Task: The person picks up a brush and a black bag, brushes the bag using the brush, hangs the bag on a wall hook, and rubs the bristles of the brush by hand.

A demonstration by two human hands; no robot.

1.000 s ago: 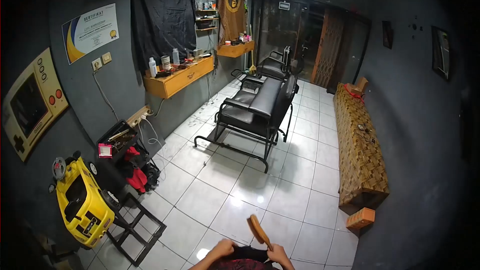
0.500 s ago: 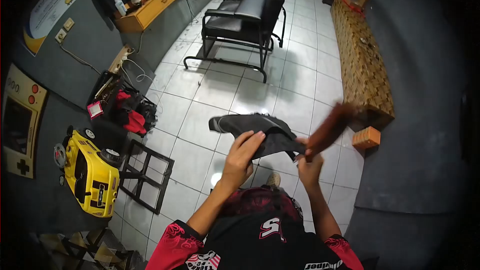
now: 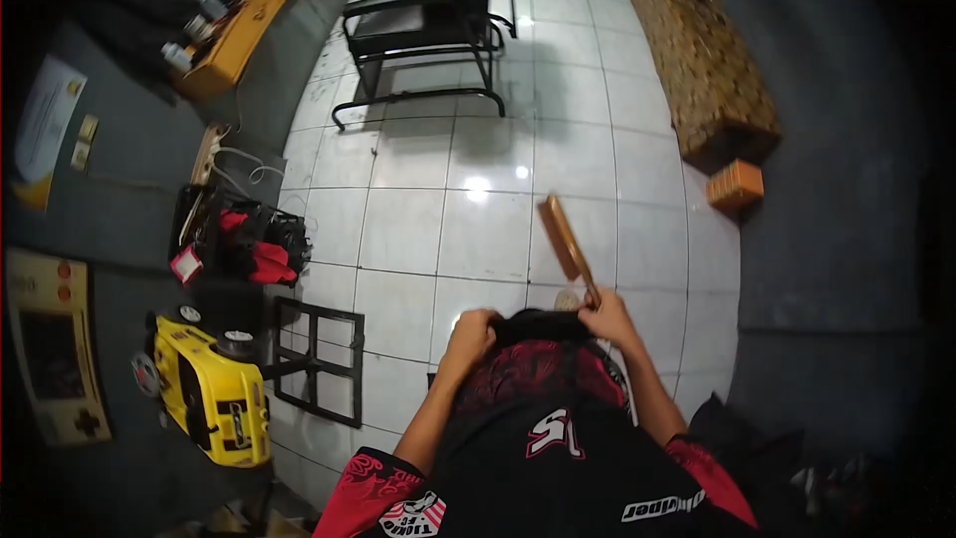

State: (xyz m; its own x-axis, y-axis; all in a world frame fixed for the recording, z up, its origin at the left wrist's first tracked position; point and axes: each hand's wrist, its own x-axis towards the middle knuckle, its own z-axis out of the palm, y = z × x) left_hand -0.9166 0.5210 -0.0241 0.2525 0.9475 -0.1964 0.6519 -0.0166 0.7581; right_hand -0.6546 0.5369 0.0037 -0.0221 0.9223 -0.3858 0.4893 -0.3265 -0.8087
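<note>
My left hand [image 3: 470, 341] is closed on one end of a black, flexible, cloth-like item [image 3: 538, 326], which lies bunched against the front of my waist. My right hand [image 3: 609, 321] grips the handle of a wooden brush [image 3: 566, 239] with brown bristles. The brush points forward and slightly left above the tiled floor. My right fingers also meet the other end of the black item; whether they pinch it as well is hard to see. Part of a light shoe [image 3: 567, 299] shows just beyond it.
A black metal-framed chair [image 3: 423, 35] stands ahead. To the left are a wooden shelf [image 3: 244, 30] with bottles, a yellow toy car [image 3: 214, 389] and a black frame [image 3: 319, 359]. A long woven-pattern bench [image 3: 697, 55] and an orange brick [image 3: 735, 186] line the right wall.
Both hands have drawn the black item down and back, from in front of me to my waist. The brush has swung from pointing right to pointing forward-left. My view has tipped downward.
</note>
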